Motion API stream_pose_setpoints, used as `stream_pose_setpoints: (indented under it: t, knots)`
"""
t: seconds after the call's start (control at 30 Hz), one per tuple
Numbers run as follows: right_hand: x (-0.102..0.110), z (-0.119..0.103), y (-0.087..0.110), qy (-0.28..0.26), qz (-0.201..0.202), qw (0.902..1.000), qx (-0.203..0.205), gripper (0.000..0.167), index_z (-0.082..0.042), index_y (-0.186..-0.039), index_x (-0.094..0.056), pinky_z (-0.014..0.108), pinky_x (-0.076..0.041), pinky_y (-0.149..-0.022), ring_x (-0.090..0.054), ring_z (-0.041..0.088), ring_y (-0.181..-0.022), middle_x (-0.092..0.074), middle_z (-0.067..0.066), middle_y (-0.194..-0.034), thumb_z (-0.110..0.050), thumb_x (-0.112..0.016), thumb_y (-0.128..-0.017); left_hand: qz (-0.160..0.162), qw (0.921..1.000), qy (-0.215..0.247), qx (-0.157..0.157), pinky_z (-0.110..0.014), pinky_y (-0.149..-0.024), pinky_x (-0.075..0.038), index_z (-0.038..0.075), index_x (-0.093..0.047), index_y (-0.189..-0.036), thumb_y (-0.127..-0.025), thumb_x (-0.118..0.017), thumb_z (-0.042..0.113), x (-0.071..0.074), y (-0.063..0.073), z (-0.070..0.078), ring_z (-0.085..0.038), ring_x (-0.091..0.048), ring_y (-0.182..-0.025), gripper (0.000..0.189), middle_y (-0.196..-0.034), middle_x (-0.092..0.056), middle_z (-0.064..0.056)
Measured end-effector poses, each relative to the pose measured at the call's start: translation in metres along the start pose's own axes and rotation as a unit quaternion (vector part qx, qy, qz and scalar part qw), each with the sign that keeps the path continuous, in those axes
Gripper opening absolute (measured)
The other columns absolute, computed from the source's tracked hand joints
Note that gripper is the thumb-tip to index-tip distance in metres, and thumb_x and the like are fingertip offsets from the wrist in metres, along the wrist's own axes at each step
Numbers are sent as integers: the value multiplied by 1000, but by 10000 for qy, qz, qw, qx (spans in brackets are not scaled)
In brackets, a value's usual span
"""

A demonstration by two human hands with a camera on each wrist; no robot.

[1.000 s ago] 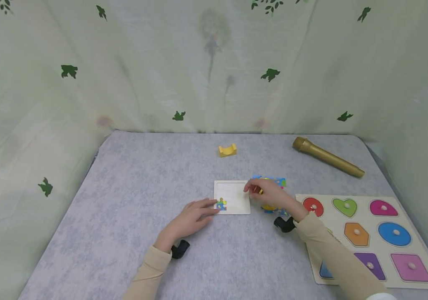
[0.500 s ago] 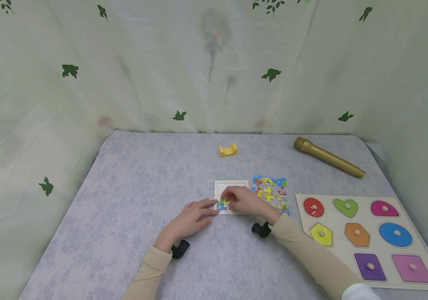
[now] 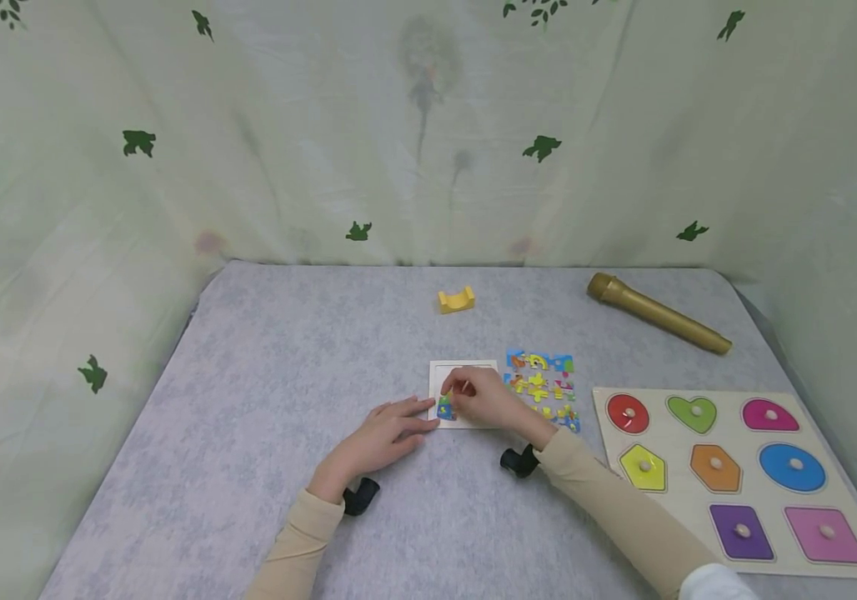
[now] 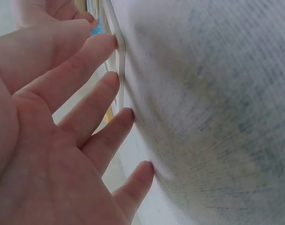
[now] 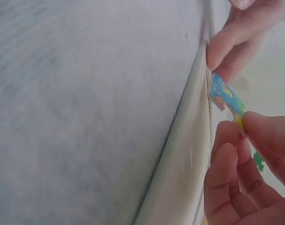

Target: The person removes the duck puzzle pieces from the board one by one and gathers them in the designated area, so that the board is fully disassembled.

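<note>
A small blue, green and yellow jigsaw puzzle piece [image 5: 223, 93] is pinched between the thumb and fingers of my right hand [image 3: 484, 396]. It tilts up over the near left corner of the white puzzle frame [image 3: 484, 423], its far end right at the frame's rim. My left hand [image 3: 387, 433] lies with fingers spread. In the left wrist view, the fingertips [image 4: 111, 79] of this hand touch the frame's edge, while its outer fingers reach the cloth. Part of the frame's bare inside is hidden behind my right hand.
Several loose jigsaw pieces [image 3: 539, 387] lie in rows right of the frame. A shape board with knobbed pieces [image 3: 754, 429] takes up the right side. Farther back are a yellow curved block [image 3: 457, 301] and a gold microphone-like stick [image 3: 661, 314]. A patterned curtain hangs behind.
My right hand has moved left from beside the loose pieces to the frame's left corner. There, the piece that lay in the corner now stands tilted in its pinch. The left hand keeps its place.
</note>
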State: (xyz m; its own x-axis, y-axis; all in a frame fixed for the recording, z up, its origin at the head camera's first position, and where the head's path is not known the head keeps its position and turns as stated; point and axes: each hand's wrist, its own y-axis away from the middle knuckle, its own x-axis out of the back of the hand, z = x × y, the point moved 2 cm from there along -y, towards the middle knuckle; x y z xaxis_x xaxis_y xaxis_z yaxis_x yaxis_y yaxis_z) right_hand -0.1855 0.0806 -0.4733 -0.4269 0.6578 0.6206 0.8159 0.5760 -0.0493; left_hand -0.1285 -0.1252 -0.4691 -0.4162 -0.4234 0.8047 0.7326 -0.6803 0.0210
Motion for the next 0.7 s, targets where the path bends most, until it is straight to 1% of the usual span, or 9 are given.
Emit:
stream_pose_setpoints:
  t: [0.17,0.27,0.37,0.5,0.6,0.7]
  knots:
    - [20,8,10,-261,144,9990,-334,7,-8,-94,-67,28,-45,-64,-52,14,-70,-58,-1,-80,-4,-64,-89,-28,10000,7,79,-59,-104,-25,3,-61,-128,-97,-56,14,1,0,1,-37,-32,-135,34,-144,-44,-14]
    - [34,15,19,-305,207,9977,-572,5,-7,-93,-65,29,-44,-64,-52,16,-71,-58,-1,-79,-4,-65,-89,-30,9999,35,117,-59,-104,-24,2,-61,-129,-97,-56,14,1,0,2,-37,-32,-136,34,-144,-43,-14]
    - [46,24,29,-263,245,9971,-671,4,-6,-90,-64,29,-43,-65,-51,17,-73,-58,0,-80,-3,-66,-87,-6,9999,53,132,-59,-105,-23,2,-61,-128,-97,-57,14,1,0,2,-36,-32,-136,34,-145,-43,-15]
    - [56,35,40,-309,109,9974,-640,4,-3,-88,-63,29,-45,-67,-52,17,-75,-59,2,-81,0,-66,-87,21,9999,96,134,-59,-105,-23,2,-61,-128,-97,-57,14,1,0,2,-36,-31,-136,33,-145,-43,-15]
    - [59,42,44,-374,-90,9969,-687,5,-2,-87,-62,29,-46,-68,-53,16,-74,-59,3,-80,2,-66,-87,36,9998,120,124,-59,-105,-23,2,-61,-128,-97,-57,14,1,1,2,-36,-31,-136,33,-145,-43,-15]
    - [61,45,47,-298,-219,9969,-697,7,-2,-85,-62,28,-46,-68,-53,15,-72,-59,2,-78,4,-66,-86,57,9998,147,120,-59,-105,-22,2,-61,-127,-97,-57,13,1,1,2,-36,-31,-136,33,-144,-43,-15]
